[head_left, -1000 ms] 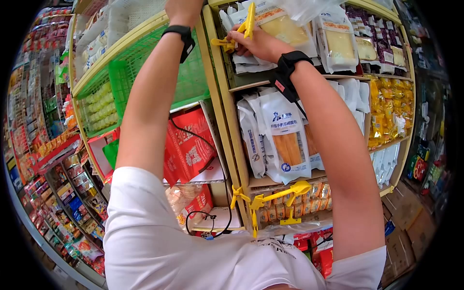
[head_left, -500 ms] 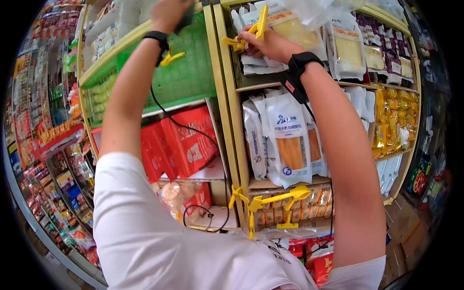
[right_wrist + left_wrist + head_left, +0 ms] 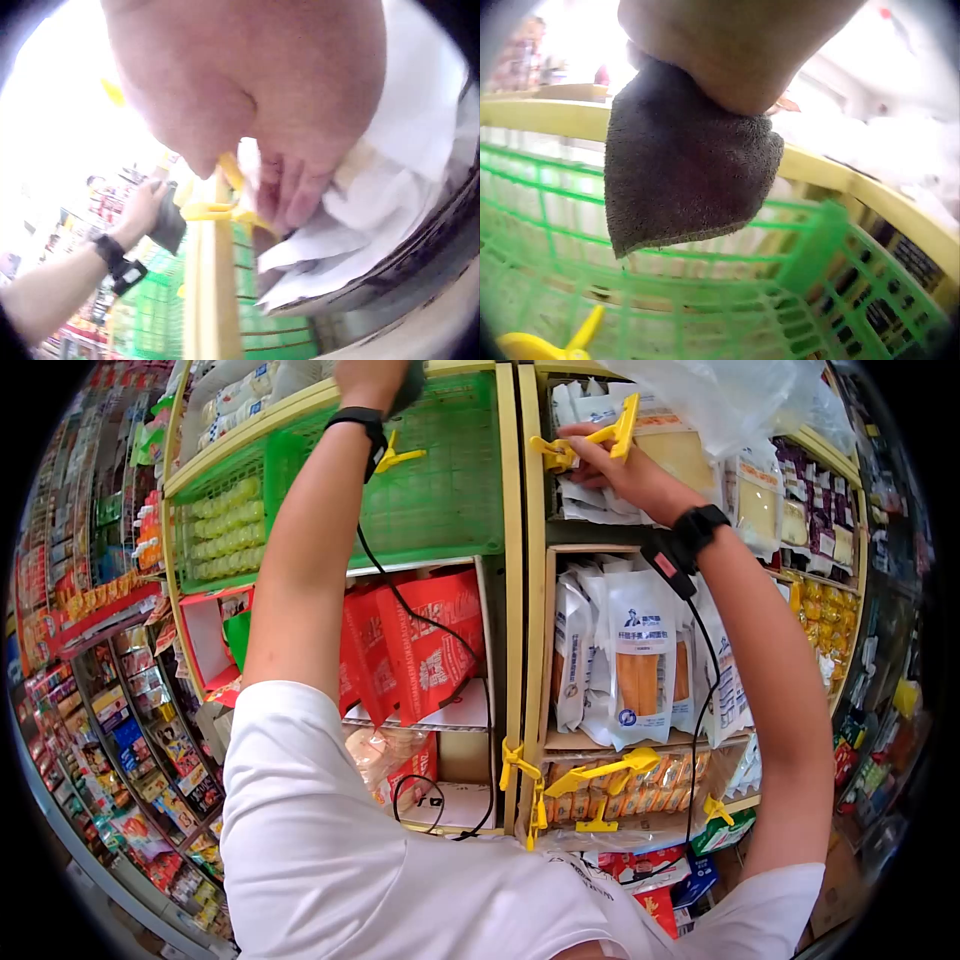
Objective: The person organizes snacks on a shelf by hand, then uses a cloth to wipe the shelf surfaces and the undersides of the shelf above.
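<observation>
The left hand (image 3: 368, 382) grips a dark grey cloth (image 3: 690, 161) that hangs above a green mesh basket (image 3: 445, 470) on the left shelf. In the left wrist view the hand (image 3: 739, 49) hides its own fingertips. A yellow clip piece (image 3: 398, 457) stands at the basket, below that hand. The right hand (image 3: 635, 472) is at the shelf post, its thumb and curled fingers around a yellow clip (image 3: 612, 435). In the right wrist view this clip (image 3: 210, 212) crosses the post, beside white packages (image 3: 367, 217) under the hand (image 3: 262, 82).
Bagged bread (image 3: 640, 660) fills the middle right compartment; red packets (image 3: 425, 640) lie below the basket. A black cable (image 3: 440, 622) hangs from the left wrist, another from the right. More yellow clips (image 3: 605, 770) are on the lower shelf edge. Clear plastic (image 3: 735, 400) hangs at upper right.
The head view has shifted, so the shelves sit further right in it. The left hand has moved left over the green basket with the cloth. The right hand has stayed at the clip.
</observation>
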Motion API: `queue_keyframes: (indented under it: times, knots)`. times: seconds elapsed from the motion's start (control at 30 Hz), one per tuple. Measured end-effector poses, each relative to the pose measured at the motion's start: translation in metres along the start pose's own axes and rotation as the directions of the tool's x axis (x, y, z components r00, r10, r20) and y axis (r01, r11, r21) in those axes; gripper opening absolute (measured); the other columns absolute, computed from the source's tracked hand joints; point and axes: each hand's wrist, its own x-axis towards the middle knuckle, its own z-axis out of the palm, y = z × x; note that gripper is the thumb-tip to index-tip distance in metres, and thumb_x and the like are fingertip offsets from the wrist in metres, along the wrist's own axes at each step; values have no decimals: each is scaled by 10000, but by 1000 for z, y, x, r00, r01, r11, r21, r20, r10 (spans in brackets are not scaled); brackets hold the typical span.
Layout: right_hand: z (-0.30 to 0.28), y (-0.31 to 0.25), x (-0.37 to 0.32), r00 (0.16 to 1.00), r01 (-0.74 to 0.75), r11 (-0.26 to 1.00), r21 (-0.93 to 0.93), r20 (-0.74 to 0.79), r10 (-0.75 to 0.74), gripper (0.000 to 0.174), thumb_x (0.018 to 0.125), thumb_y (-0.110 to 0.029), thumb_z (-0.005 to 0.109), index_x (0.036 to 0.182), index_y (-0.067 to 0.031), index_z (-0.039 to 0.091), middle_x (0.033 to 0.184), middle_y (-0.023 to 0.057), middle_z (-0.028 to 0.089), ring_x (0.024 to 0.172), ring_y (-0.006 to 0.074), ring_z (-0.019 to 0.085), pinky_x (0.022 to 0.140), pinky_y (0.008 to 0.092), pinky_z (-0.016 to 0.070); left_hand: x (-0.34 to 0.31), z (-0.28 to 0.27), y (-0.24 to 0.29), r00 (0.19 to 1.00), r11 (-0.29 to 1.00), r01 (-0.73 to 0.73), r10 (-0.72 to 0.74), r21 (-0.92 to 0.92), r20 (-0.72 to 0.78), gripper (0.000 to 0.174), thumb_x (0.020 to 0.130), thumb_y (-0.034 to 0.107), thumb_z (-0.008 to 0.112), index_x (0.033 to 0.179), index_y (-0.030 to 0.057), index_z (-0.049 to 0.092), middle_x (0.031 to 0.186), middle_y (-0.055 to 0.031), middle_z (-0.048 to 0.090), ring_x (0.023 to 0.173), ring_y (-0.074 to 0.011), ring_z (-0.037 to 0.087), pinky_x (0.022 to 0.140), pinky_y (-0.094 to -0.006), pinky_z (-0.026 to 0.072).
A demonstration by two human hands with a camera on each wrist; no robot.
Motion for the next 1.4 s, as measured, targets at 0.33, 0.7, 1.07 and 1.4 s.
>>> queue_keyframes:
  times: [0.33,0.7,1.07,1.4]
  knots:
    - [55,-121,-7,967,218,557,-801,102,-232,325,987,-182,507,1105,80,661,994,277,642,997,362,669,876,454,521,0,14,67,998,987,66,-68,-144,-8,320,945,375,567,917,120,757,866,-193,746,841,-400,733,751,-552,575]
    - [75,-24,145,943,-161,428,-889,-266,-198,1045,860,-489,738,1603,30,217,1676,231,225,1560,405,181,1274,534,138,2,-3,22,999,993,-40,38,-113,-23,293,945,356,578,908,119,747,824,-190,736,794,-396,722,730,-539,561]
    - [84,12,162,840,-190,335,-923,-330,-431,827,903,-210,496,1622,8,152,1685,217,179,1561,437,148,1258,575,140,5,4,-19,991,988,-122,116,-97,-69,330,971,387,566,943,111,746,819,-193,736,762,-399,726,693,-547,569]
    - [91,30,177,631,-151,358,-922,-369,-683,589,1026,-217,391,1569,1,323,1607,198,347,1508,420,283,1229,569,220,2,-9,78,979,956,-197,180,-218,-97,344,987,400,560,942,97,714,804,-232,719,758,-435,716,684,-547,570]
